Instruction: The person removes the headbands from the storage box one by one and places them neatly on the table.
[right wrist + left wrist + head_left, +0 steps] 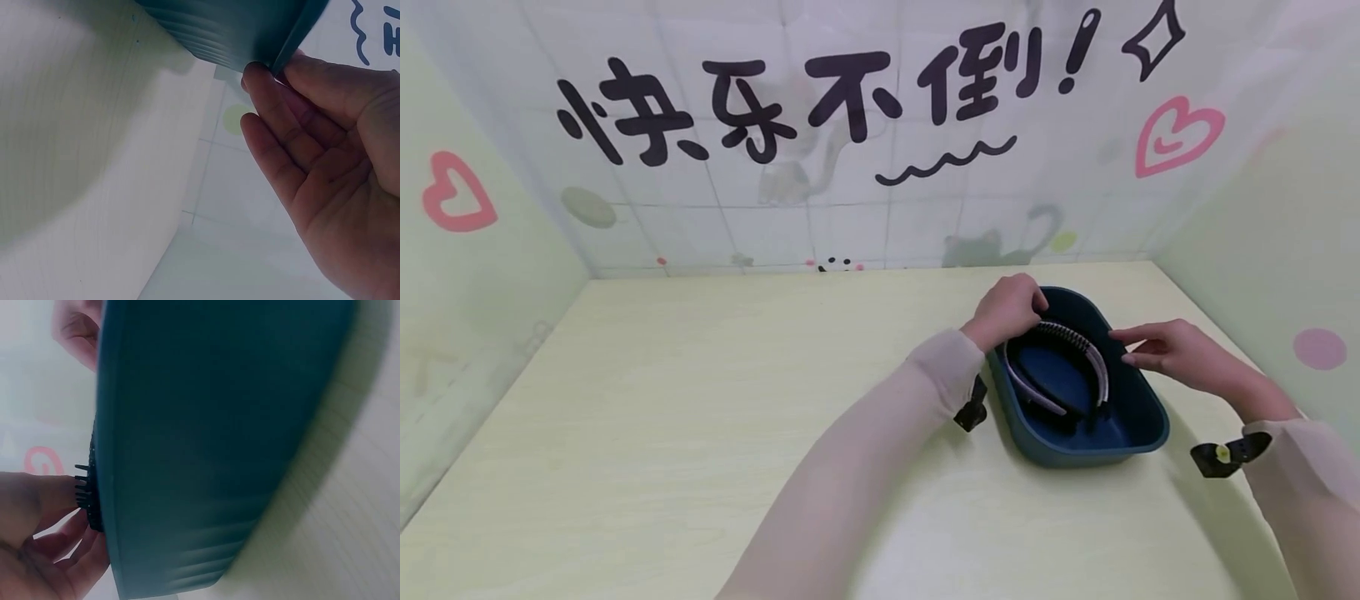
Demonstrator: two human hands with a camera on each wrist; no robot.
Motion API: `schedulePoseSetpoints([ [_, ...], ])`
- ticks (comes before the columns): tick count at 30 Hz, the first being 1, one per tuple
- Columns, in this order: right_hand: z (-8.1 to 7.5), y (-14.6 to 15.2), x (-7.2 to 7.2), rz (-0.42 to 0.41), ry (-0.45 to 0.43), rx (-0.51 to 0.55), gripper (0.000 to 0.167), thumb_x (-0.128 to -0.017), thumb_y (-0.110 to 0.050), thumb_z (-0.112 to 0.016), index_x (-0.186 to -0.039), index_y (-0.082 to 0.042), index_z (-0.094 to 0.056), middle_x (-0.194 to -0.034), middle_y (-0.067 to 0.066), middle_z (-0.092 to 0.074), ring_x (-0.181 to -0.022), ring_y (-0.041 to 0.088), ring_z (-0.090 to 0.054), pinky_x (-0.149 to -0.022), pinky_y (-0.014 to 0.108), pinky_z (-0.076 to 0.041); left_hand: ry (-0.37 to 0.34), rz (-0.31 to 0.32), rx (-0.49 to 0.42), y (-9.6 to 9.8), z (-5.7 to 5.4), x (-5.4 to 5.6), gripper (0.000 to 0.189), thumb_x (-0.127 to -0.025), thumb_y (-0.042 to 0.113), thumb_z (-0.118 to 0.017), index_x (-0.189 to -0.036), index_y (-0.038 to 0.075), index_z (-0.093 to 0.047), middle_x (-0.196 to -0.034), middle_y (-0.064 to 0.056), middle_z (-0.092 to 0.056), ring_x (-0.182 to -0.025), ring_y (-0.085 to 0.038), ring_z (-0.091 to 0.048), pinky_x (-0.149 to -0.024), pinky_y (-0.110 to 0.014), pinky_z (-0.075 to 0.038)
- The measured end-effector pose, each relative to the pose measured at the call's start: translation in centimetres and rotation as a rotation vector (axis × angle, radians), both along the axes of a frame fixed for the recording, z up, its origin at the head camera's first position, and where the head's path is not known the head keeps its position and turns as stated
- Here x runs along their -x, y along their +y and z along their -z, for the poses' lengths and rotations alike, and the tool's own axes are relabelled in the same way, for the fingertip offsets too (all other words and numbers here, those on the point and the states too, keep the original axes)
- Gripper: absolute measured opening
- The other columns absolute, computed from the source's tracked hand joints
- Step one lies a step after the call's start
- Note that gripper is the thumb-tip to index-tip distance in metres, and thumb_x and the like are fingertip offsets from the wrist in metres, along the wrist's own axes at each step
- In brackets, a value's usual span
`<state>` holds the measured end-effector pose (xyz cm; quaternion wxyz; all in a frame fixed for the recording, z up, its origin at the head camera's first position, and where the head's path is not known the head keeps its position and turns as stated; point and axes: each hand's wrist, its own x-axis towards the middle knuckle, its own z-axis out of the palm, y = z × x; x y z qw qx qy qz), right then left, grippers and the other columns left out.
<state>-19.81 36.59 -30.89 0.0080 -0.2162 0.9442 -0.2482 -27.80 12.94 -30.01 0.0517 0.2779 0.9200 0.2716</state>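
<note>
Nearest us, pale sleeves reach in over the light wooden tabletop, and there's the dark blue basin, standing towards the right. Inside it we see the task's thing, a pale headband with black teeth, its ends pointing our way! Our right hand pinches the basin's right rim, thumb against fingers. Farther over, our left hand grips the headband's far curve, thumb and fingers clamped on it. Beyond stands the white wall with black lettering.
</note>
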Motion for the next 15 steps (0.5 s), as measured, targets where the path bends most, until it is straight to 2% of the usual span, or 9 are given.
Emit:
schedulePoseSetpoints([
  [5, -0.1, 0.2, 0.0, 0.006, 0.014, -0.002, 0.032, -0.083, 0.001, -0.064, -0.112, 0.013, -0.058, -0.088, 0.016, -0.068, -0.071, -0.002, -0.060, -0.058, 0.019, -0.047, 0.024, -0.011, -0.007, 0.0, -0.8, -0.6, 0.024, -0.086, 0.010, -0.061, -0.106, 0.019, -0.070, -0.104, 0.009, -0.064, -0.095, -0.005, -0.058, -0.071, -0.015, -0.046],
  [15, 0.2, 0.1, -0.1, -0.007, 0.012, 0.021, 0.031, -0.083, 0.002, -0.063, -0.111, 0.013, -0.059, -0.094, 0.022, -0.065, -0.072, -0.002, -0.060, -0.059, 0.017, -0.047, 0.070, -0.066, -0.002, -0.3, -2.3, -1.4, 0.027, -0.087, 0.008, -0.058, -0.106, 0.022, -0.071, -0.104, 0.012, -0.064, -0.095, -0.003, -0.058, -0.071, -0.015, -0.046],
])
